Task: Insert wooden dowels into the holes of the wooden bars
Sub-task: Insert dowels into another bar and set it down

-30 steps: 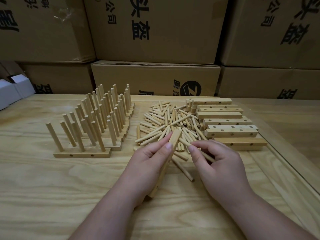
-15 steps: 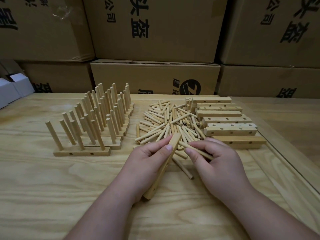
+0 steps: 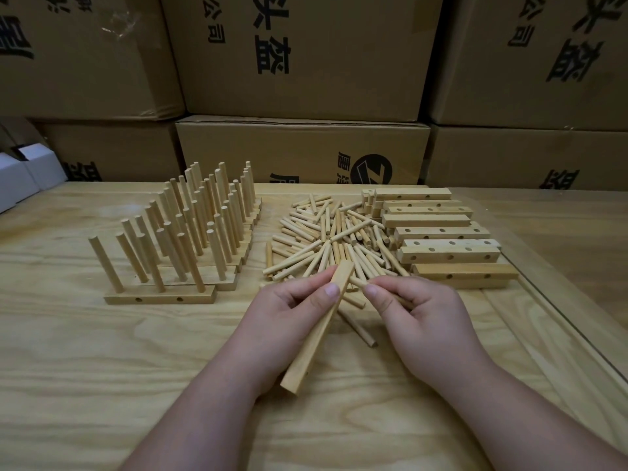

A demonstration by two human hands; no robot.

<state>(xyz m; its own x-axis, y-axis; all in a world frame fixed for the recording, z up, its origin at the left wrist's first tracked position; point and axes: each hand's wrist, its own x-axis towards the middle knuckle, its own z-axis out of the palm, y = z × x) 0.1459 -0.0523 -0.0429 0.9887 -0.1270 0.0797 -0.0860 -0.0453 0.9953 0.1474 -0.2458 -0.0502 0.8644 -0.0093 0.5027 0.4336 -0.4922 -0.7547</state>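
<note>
Change: right hand (image 3: 421, 311) is bringing its dowel (image 3: 360, 283) closer to the bar (image 3: 323, 321) than a second ago; the dowel tip is now sitting just beside the bar's upper end, and the left hand's grip is staying as it was.
Left grip: left hand (image 3: 289, 321) is holding the square-edged, pale wooden bar tilted, thumb and fingers pinching it near the top, its lower end hanging low near the desk (image 3: 102, 368).
Right grip: fingers are curling narrowly around the smooth round dowel, which is pointing left toward the bar.
Loose dowels (image 3: 326, 239): lying in a jumbled heap just beyond both hands.
Empty bars (image 3: 441, 239): drilled blocks are lying stacked right of the heap.
Finished bars (image 3: 180, 232): standing in rows at left, dowels upright.
Desk: grained light plywood.
Cardboard boxes (image 3: 302, 56): stacked behind, printed black.
</note>
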